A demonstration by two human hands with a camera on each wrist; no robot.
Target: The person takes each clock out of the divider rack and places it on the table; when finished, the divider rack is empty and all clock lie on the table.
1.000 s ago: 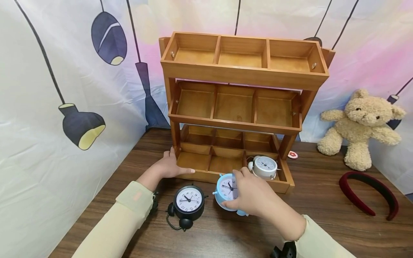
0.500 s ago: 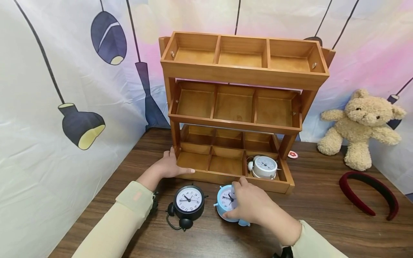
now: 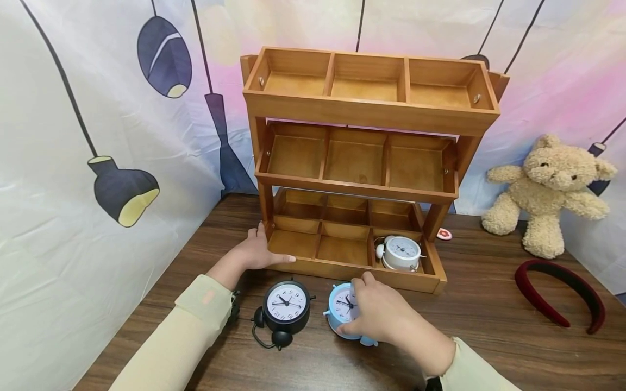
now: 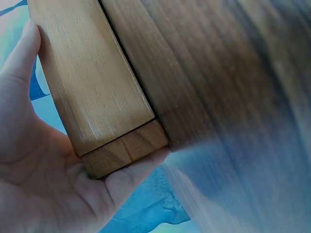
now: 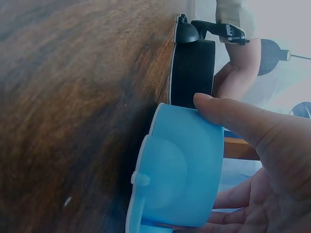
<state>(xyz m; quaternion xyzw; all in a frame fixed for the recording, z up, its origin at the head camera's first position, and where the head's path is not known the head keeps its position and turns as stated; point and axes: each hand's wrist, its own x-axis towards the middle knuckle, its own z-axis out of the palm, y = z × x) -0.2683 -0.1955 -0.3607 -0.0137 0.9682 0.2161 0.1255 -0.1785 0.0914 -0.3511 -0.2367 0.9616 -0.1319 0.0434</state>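
Note:
My right hand (image 3: 383,309) holds a light-blue twin-bell alarm clock (image 3: 341,312) face up at the tabletop, thumb on one side and fingers on the other. The right wrist view shows the thumb on the side of its blue case (image 5: 182,160). At the lower left corner of a three-tier wooden shelf (image 3: 362,113), my left hand (image 3: 251,252) grips the bottom tray, thumb along its front board (image 4: 92,73). A black alarm clock (image 3: 286,305) lies face up between my hands. In the bottom tray's right compartment sits a white alarm clock (image 3: 402,254).
A teddy bear (image 3: 545,190) sits at the back right, with a dark red headband (image 3: 538,296) in front of it. Beside the shelf's right foot lies a small red-and-white piece (image 3: 444,234). A printed cloth (image 3: 98,271) hangs behind and at the left.
My right hand has drawn the blue alarm clock back from the shelf's front board, slightly toward me. Over the last half second it hardly moves. My left hand stays on the shelf corner.

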